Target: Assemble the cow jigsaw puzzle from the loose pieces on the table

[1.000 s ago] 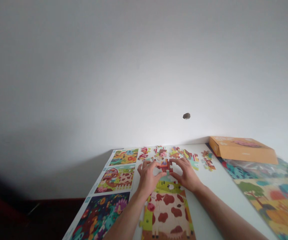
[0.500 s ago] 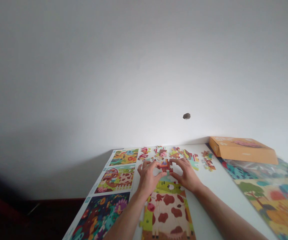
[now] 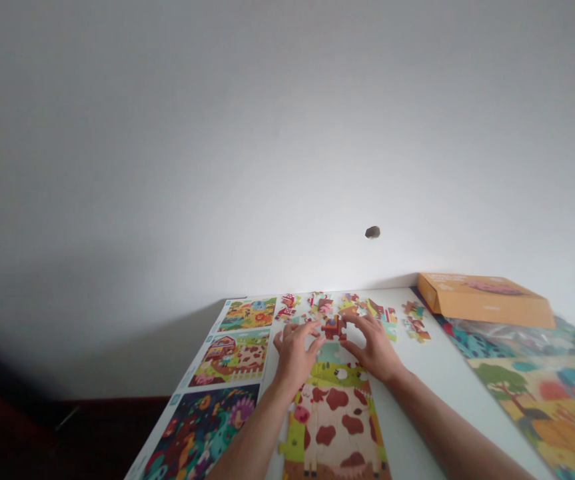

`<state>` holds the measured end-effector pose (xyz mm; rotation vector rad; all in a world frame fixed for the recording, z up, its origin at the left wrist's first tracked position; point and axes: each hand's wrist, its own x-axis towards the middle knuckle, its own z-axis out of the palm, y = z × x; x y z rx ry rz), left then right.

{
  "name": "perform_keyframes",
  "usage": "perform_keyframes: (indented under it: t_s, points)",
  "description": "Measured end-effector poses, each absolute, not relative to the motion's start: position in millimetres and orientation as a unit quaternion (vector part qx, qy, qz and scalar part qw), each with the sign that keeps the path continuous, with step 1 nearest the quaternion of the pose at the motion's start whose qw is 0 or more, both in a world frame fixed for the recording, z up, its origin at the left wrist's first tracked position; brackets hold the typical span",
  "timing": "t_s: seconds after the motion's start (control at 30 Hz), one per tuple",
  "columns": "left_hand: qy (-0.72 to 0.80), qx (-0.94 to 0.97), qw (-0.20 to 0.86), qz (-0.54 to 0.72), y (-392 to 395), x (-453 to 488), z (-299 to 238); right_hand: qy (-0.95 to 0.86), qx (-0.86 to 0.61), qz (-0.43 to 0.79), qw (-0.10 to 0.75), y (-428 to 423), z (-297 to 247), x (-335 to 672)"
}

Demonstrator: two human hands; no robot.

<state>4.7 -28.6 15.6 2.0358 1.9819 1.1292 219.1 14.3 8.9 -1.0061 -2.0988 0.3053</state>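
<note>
A red jigsaw piece (image 3: 334, 327) with a blue and yellow patch lies between my hands, beyond the assembled cow puzzle (image 3: 340, 420). My left hand (image 3: 296, 350) is beside it on the left, thumb and forefinger apart, fingertips close to its edge. On the other side my right hand (image 3: 374, 350) has its thumb and forefinger spread, the forefinger at or very near the piece's right edge; whether it touches, I cannot tell. A pale blue-green strip of joined pieces (image 3: 330, 353) sits just below the red piece, above the sheep and cow.
Several loose jigsaw pieces (image 3: 376, 311) lie along the table's far edge by the wall. To the left is a picture sheet (image 3: 266, 365) with farm and animal scenes. An orange box (image 3: 492, 309) and another animal puzzle (image 3: 537, 400) are at the right.
My fingers have opened and drawn slightly away from the red piece, so more of it shows. It has shifted a little. The cow puzzle stays in place.
</note>
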Motion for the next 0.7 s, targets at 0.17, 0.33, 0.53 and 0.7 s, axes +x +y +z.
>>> perform_keyframes:
  t_s: [0.17, 0.33, 0.53, 0.7]
  points:
    - [0.639, 0.675, 0.049, 0.364, -29, 5, 17, -0.822, -0.398, 0.131, 0.387, 13, 11, 219]
    - [0.641, 0.673, 0.053, 0.364, -32, 7, 24, -0.823, -0.399, 0.144, 0.378, 14, 11, 219]
    - [0.639, 0.677, 0.055, 0.362, -33, 7, 24, -0.823, -0.409, 0.149, 0.365, 14, 9, 219]
    - [0.652, 0.666, 0.046, 0.360, -31, 5, 19, -0.805, -0.449, 0.119, 0.370, 17, 7, 220]
